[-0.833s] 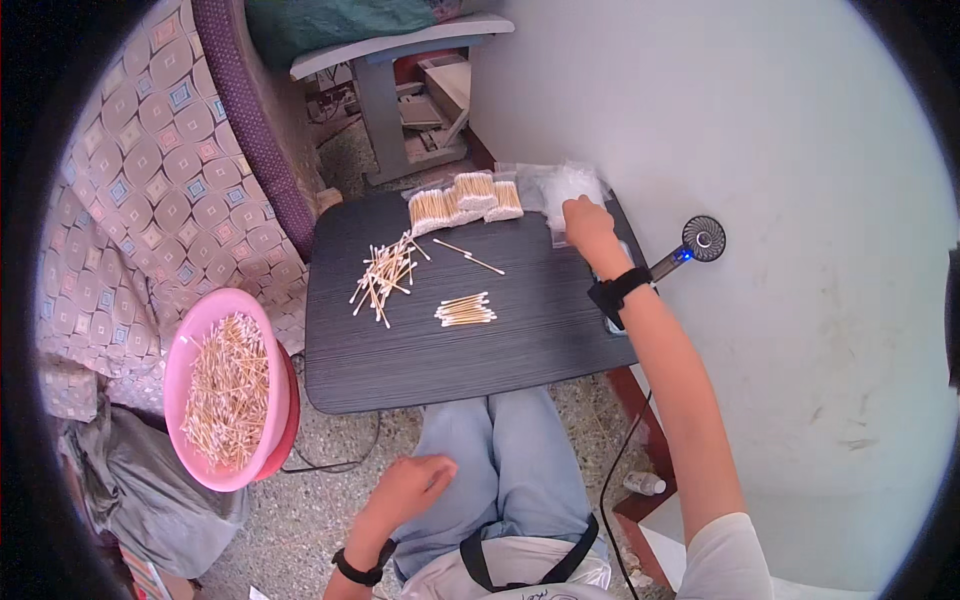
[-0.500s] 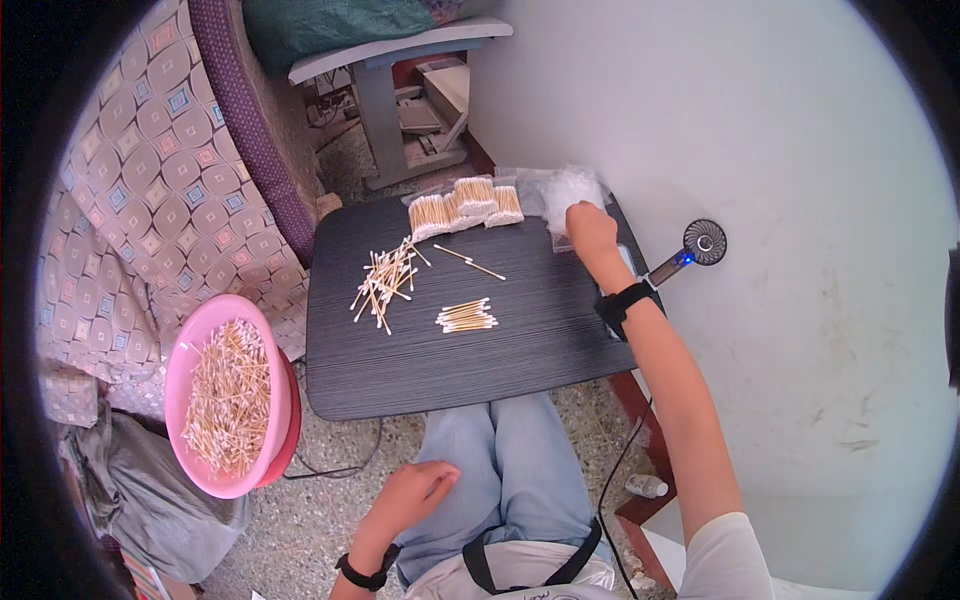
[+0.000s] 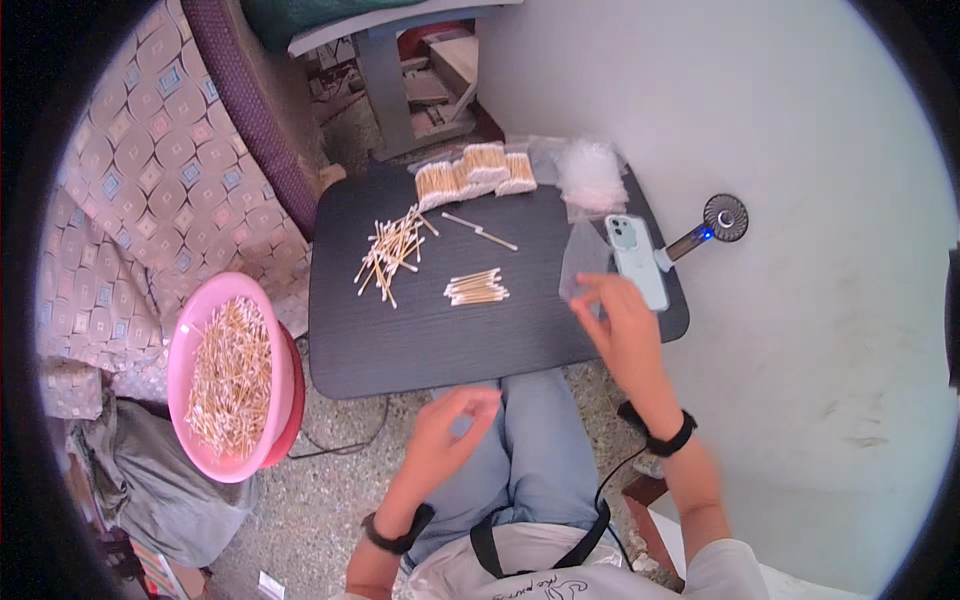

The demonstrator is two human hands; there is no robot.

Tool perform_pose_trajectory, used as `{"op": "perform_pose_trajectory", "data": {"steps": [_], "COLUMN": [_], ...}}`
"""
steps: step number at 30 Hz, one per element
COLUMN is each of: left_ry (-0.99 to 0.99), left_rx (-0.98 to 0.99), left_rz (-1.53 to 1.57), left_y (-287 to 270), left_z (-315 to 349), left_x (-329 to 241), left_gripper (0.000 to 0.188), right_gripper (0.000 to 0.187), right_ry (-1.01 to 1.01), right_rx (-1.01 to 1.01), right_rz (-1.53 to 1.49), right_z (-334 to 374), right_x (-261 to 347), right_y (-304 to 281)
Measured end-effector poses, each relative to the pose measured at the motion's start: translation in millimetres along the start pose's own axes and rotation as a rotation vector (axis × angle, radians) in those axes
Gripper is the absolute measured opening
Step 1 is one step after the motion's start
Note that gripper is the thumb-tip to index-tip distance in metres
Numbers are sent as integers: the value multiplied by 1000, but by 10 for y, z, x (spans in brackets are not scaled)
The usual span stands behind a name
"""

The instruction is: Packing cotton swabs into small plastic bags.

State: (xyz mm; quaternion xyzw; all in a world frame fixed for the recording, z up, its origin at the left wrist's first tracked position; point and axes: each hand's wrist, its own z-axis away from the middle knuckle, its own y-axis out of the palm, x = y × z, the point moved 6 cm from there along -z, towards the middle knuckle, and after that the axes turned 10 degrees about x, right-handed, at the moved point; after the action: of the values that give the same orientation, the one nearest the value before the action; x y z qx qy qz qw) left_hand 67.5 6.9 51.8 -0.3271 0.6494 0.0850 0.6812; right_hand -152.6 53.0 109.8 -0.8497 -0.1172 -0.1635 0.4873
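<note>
My right hand (image 3: 622,325) is over the right part of the dark table, thumb and fingers pinching a small clear plastic bag (image 3: 580,262). The bag hangs limp beyond the fingertips. Above my lap, just off the near table edge, my left hand (image 3: 445,440) holds nothing, its thumb apart from the bent fingers. A small neat pile of cotton swabs (image 3: 477,287) lies mid-table. To its left is a loose heap of cotton swabs (image 3: 392,252), and two single swabs (image 3: 480,231) lie behind it. Packed bundles of swabs (image 3: 475,175) stand along the far edge.
A stack of clear bags (image 3: 592,178) sits at the far right corner. Beside it lie a light phone (image 3: 637,262) and a small handheld fan (image 3: 722,220) by the wall. A pink basin (image 3: 180,375) full of swabs stands left of the table (image 3: 400,365).
My right hand has come back from the bag stack toward me, drawing one clear bag with it and uncovering the phone. My left hand has risen from my lap toward the table edge.
</note>
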Motion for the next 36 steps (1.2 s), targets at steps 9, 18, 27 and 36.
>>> {"op": "perform_pose_trajectory", "data": {"steps": [9,18,27,36], "left_ry": [96,100,132,273], "left_rx": [-141,-131,-93,105], "left_rz": [83,88,267,-170], "left_y": [326,410,349,-253], "left_z": [-553,-638,-692,-730], "left_x": [39,264,321,-179], "left_gripper": [28,18,17,16], "right_gripper": [13,15,12,8], "right_ry": [92,115,249,271], "right_rx": [173,92,27,-24], "right_rz": [-191,-137,-481,-354], "right_z": [591,599,656,566], "right_x": [72,54,-97,-50], "right_y": [525,521,516,337]}}
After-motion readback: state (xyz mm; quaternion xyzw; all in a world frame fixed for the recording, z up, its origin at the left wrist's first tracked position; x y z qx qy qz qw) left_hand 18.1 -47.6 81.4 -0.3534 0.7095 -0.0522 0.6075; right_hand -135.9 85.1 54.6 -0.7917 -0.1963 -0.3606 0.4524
